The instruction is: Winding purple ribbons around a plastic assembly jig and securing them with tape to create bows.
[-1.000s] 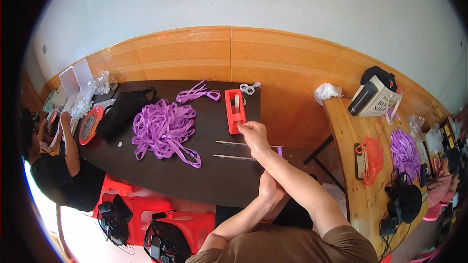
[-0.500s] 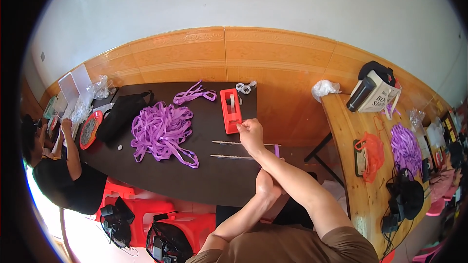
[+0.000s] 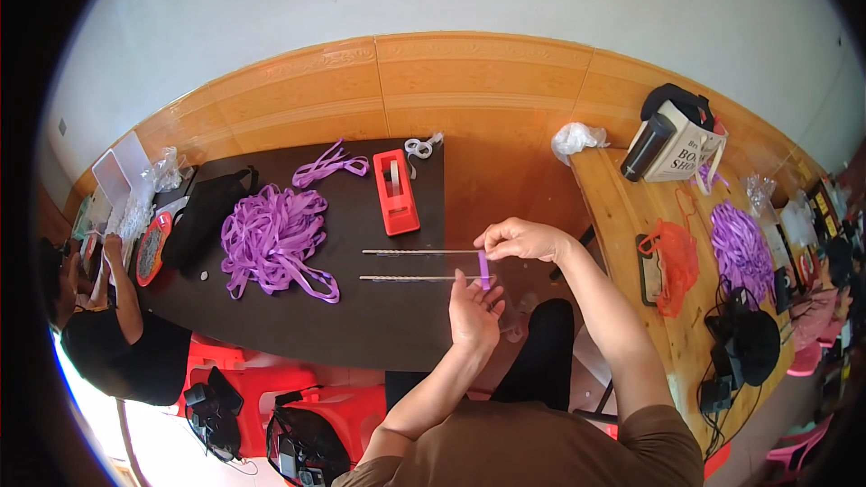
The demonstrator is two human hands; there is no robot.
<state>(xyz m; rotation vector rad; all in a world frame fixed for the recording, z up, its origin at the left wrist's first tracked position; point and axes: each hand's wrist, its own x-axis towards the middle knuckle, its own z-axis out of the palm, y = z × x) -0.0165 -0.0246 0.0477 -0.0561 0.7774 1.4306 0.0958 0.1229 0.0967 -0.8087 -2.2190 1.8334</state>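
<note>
Two thin pale sticks, an upper stick (image 3: 410,252) and a lower stick (image 3: 406,278), lie side by side and stick out past the table's right edge. A short strip of purple ribbon (image 3: 483,263) spans their right ends. My right hand (image 3: 528,241) is at the upper stick's end, thumb and fingertips pinched; what they hold, if anything, is too small to make out. Below the lower stick, my left hand (image 3: 474,316) is palm up with fingers apart, close to the ribbon's lower end. A red tape dispenser (image 3: 397,212) stands on the table beyond the sticks.
The dark table (image 3: 298,329) bears a heap of purple ribbon (image 3: 271,239), a smaller ribbon bundle (image 3: 329,165), white-handled scissors (image 3: 419,148) and a black bag (image 3: 209,221). A co-worker (image 3: 117,343) sits at left. The wooden table (image 3: 622,207) at right holds a red plastic bag (image 3: 672,266).
My right hand has left the tape dispenser and come to the upper stick's right end. My left hand has moved out from under the right forearm to the lower stick. The view has shifted.
</note>
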